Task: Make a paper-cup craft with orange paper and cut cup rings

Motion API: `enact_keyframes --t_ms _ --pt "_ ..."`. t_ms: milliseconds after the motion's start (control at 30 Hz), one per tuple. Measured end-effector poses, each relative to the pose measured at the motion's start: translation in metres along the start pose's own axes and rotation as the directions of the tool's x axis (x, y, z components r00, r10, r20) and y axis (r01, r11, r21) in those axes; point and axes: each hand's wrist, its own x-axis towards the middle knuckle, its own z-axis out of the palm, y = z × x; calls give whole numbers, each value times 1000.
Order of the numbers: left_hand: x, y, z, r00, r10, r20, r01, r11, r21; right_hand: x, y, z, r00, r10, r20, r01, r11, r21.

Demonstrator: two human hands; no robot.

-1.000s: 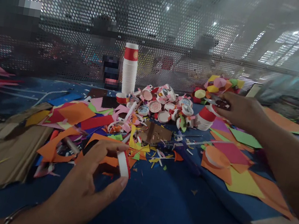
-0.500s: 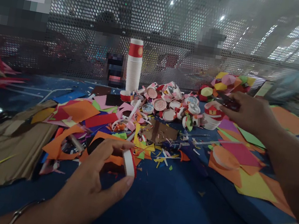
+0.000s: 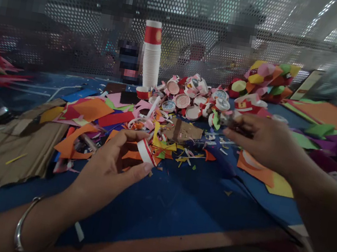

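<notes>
Between the thumb and fingers of my left hand (image 3: 113, 157) is a cut paper cup piece (image 3: 146, 152), a short white band with a red edge. It is held tilted, above the near part of the table. My right hand (image 3: 258, 135) is closed around dark-handled scissors (image 3: 237, 125), partly hidden by the fingers and blurred. Just beyond that hand lies a heap of cut cup bottoms (image 3: 182, 101) with pink and red flaps. Behind the right hand is a red-and-white cut cup (image 3: 250, 105).
A tall stack of paper cups (image 3: 151, 64) stands at the back. Coloured paper scraps (image 3: 93, 108) cover the middle left, beside torn cardboard (image 3: 8, 163). A blue glue gun (image 3: 226, 168) with a cord lies right of centre. A perforated metal screen (image 3: 188, 12) rises behind.
My right hand has moved left and nearer with the scissors, away from the red-and-white cups. My left hand still holds the cup piece, now turned slightly. The camera view has tilted down.
</notes>
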Motion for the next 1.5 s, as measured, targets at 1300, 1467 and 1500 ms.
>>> enact_keyframes --t_ms 1300,1467,1500 --pt "1 -5 -3 985 27 173 -20 999 -44 -65 -84 44 953 -218 212 75 844 531" --pt "-2 -4 2 986 36 164 -40 999 20 -67 -87 44 941 -273 201 123 828 547" --pt "-2 -4 3 986 40 164 -45 999 26 -67 -88 44 939 -278 203 127 828 546"
